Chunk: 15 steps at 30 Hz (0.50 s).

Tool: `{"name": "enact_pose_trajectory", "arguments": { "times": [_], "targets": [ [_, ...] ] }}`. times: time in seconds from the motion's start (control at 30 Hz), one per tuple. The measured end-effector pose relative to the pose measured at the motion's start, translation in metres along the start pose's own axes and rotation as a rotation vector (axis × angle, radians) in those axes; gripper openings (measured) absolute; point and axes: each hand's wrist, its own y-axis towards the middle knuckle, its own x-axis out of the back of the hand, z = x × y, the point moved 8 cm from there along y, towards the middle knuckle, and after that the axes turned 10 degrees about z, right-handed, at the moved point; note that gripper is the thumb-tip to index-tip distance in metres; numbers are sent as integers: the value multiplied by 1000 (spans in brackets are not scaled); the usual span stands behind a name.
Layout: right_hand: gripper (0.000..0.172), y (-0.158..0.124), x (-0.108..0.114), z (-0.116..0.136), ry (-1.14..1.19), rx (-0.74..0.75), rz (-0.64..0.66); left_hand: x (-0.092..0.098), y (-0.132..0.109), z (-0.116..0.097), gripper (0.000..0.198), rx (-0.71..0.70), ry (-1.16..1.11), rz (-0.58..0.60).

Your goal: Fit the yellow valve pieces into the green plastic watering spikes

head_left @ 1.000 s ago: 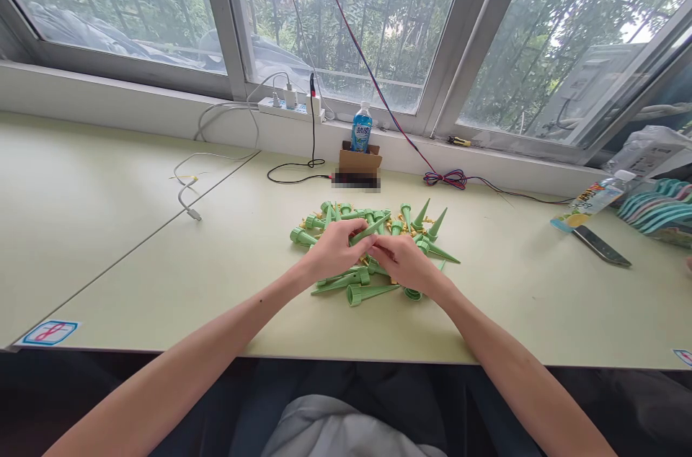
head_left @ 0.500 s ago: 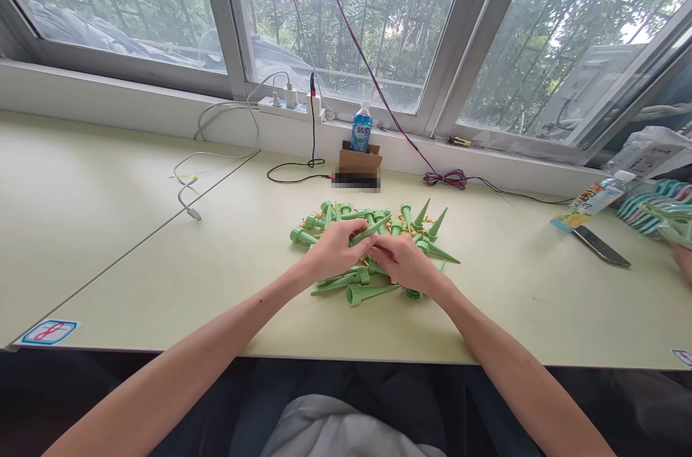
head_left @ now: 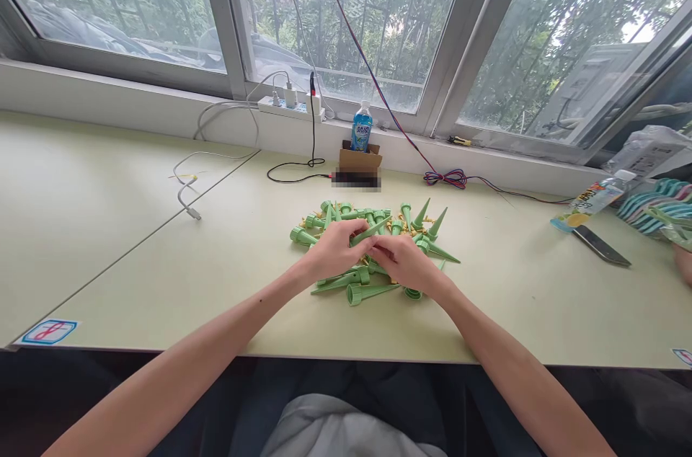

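My left hand point(head_left: 336, 248) is closed round a green plastic watering spike point(head_left: 372, 230), its pointed end slanting up to the right. Against it, my right hand point(head_left: 403, 259) has its fingers pinched together at the spike's near side; whatever they hold is hidden. Under and around both hands lies a pile of similar green spikes point(head_left: 373, 293) with ribbed round caps, several of them on their sides and a few standing point up. Small yellow pieces point(head_left: 427, 221) are scattered among them.
Behind the pile, a blue bottle point(head_left: 362, 129) stands in a cardboard box point(head_left: 360, 158). Cables point(head_left: 446, 178) and a power strip point(head_left: 281, 108) run along the window ledge. To the right are a tilted drink bottle point(head_left: 592, 203), a phone point(head_left: 601, 246), and another person's hand point(head_left: 683, 264) near striped items.
My hands and the spike show almost no movement. At the right edge, the other person's hand and the green item by it have shifted slightly.
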Motion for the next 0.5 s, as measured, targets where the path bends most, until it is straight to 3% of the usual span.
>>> {"name": "enact_pose_trajectory", "arguments": {
  "times": [0.5],
  "targets": [
    [28,0,-2,-2,-31,-20,7,-1,0,0,28,0,11,15]
  ]
}}
